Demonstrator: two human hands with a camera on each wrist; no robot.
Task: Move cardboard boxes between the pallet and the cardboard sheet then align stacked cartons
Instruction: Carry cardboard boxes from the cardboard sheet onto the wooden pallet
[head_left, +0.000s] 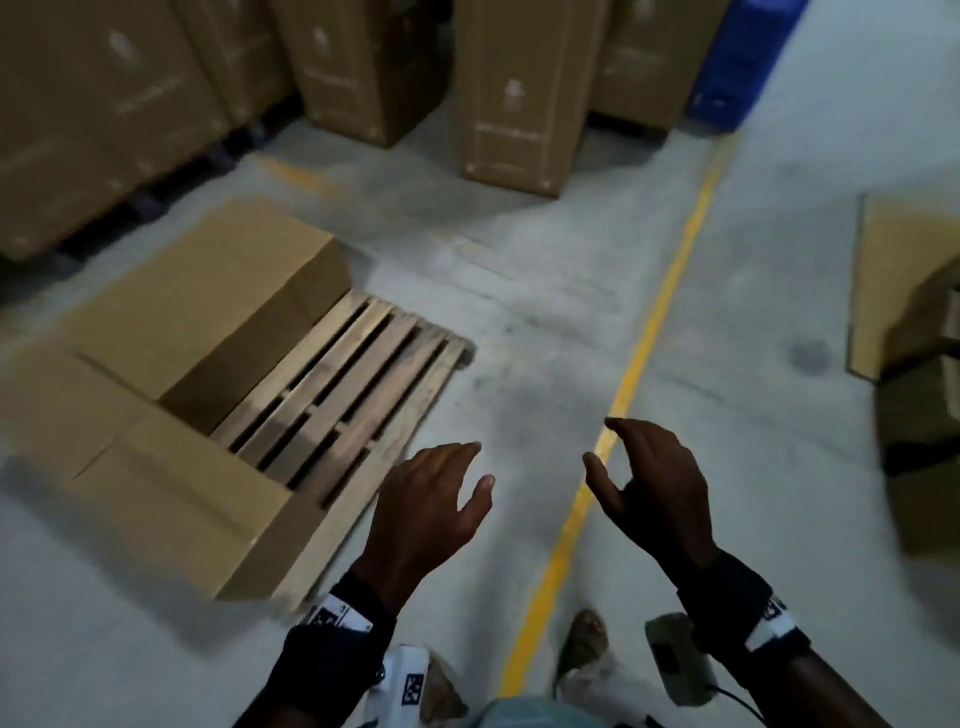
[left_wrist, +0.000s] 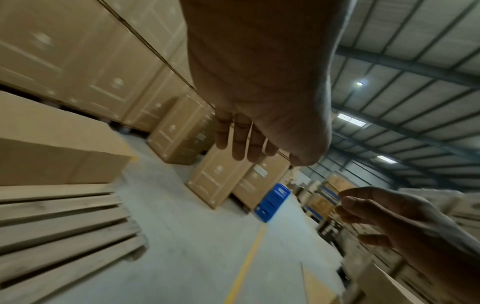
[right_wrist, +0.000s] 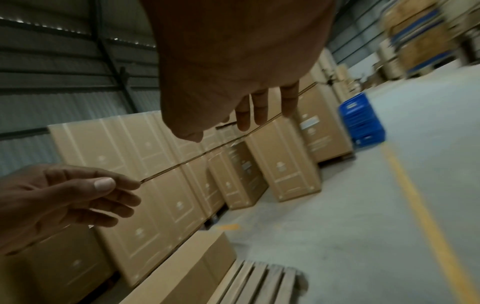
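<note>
Both hands hang free over the floor, left hand (head_left: 428, 499) and right hand (head_left: 652, 483) apart, fingers relaxed, gripping nothing. Cardboard boxes (head_left: 208, 306) sit on the pallet (head_left: 358, 374) at ten o'clock; cardboard sheet (head_left: 904, 249) at two o'clock.

Right hand (right_wrist: 233, 61) with slack fingers above tall cartons (right_wrist: 280, 164), pallet (right_wrist: 262, 283) below
</note>
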